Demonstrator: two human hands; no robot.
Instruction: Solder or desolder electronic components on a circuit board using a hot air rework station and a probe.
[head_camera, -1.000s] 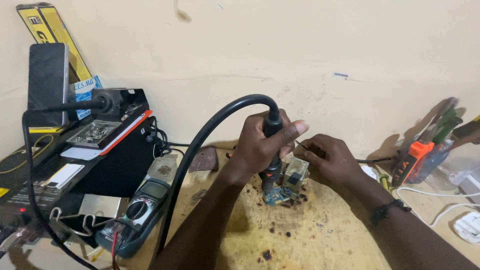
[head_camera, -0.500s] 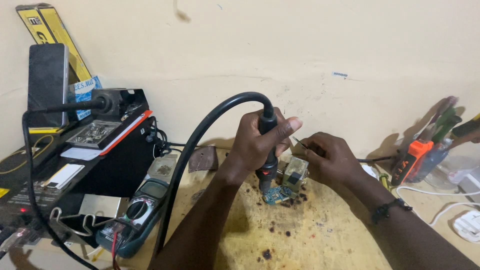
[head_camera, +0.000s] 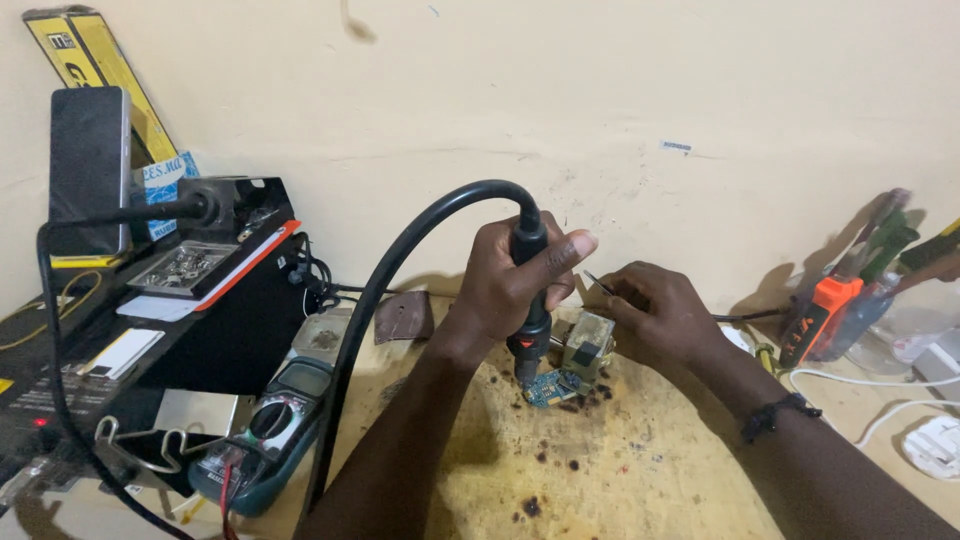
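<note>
Black hot-air handpiece (head_camera: 530, 300) stands upright (nozzle down).

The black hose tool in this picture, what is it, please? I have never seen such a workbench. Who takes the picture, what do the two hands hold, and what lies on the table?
The picture comes from a camera worn on the person's head, looking down at their own two bare hands. No robot is here.

The left hand has its grip around a black hot-air handpiece on a thick black hose, nozzle pointing down at a small blue circuit board. The right hand holds thin tweezers just beside it, above a small boxy component.

They work on a stained yellow table. On the left lie a green multimeter and a black station box with a phone propped behind. On the right, an orange-handled tool leans against the wall.
</note>
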